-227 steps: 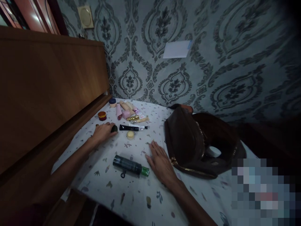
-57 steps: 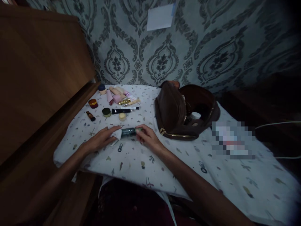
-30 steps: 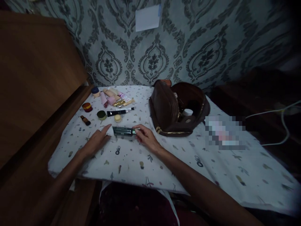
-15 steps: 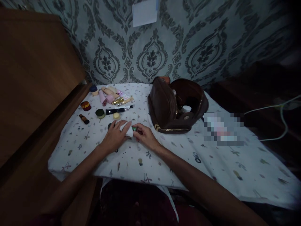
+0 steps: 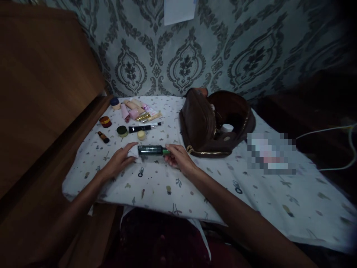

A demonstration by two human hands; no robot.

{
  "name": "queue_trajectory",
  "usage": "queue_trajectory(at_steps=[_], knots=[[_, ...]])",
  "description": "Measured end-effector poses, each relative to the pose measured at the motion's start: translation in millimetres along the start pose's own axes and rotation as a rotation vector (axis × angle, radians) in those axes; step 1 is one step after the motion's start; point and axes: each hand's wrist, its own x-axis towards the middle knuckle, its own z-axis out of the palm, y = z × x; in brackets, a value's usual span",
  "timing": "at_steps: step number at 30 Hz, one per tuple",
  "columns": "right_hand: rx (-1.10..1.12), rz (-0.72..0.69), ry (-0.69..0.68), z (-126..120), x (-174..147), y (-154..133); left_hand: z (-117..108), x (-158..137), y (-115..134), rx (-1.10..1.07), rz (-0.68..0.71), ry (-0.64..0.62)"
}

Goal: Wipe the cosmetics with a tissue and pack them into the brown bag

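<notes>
Between my hands lies a dark green bottle (image 5: 150, 150), long and slim, held sideways above the table. My right hand (image 5: 179, 158) pinches its bright green end. A white wipe or cloth (image 5: 134, 152) is gripped by my left hand (image 5: 119, 160) and pressed against the bottle's left end. Just beyond the bottle are a small pale yellow jar (image 5: 141, 135), a black tube (image 5: 140, 128) and a round dark green jar (image 5: 122, 131).
An open brown leather bag (image 5: 200, 123) stands right of centre with a white-capped item (image 5: 227, 128) inside. At the back left lie several tubes and brushes, a blue-lidded jar (image 5: 115, 103), a red jar (image 5: 105, 121) and a short brush (image 5: 103, 137). A wooden cabinet (image 5: 47, 74) borders the left side.
My left hand and the cloth have slid left along the bottle, uncovering its dark green body. The right hand still holds the green end. The view has shifted slightly.
</notes>
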Motion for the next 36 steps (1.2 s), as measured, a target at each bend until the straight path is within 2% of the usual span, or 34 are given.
queue_trajectory(at_steps=[3,7,12,15,19,24,28,32,34,36], knots=[[-0.013,-0.013,0.004,0.8,-0.7,-1.8,5.0,1.6,3.2,0.038,-0.013,0.009],[-0.018,-0.007,0.025,1.4,-1.2,-1.3,18.6,8.3,6.6,0.273,-0.051,0.058],[-0.007,-0.043,-0.002,0.6,-0.7,0.5,31.6,17.1,22.0,0.569,0.109,0.076],[-0.008,-0.079,-0.023,0.8,-0.1,2.3,38.7,23.5,37.7,0.629,0.173,0.088],[0.007,-0.11,-0.062,1.4,0.2,4.2,50.0,34.4,57.0,0.616,0.238,0.086],[-0.05,-0.108,-0.086,1.6,-1.1,4.5,54.1,44.6,64.5,0.634,0.211,0.062],[-0.066,-0.081,-0.069,2.4,-3.3,1.1,43.5,42.7,53.5,0.643,0.197,0.05],[-0.022,-0.049,-0.03,2.9,-5.7,-4.5,28.9,36.3,35.6,0.592,0.071,0.007],[0.015,-0.042,-0.013,2.2,-5.9,-6.5,21.4,33.9,27.3,0.485,0.008,-0.006],[0.058,-0.033,0.003,0.6,-4.9,-7.4,13.6,32.6,21.3,0.272,0.0,-0.009]])
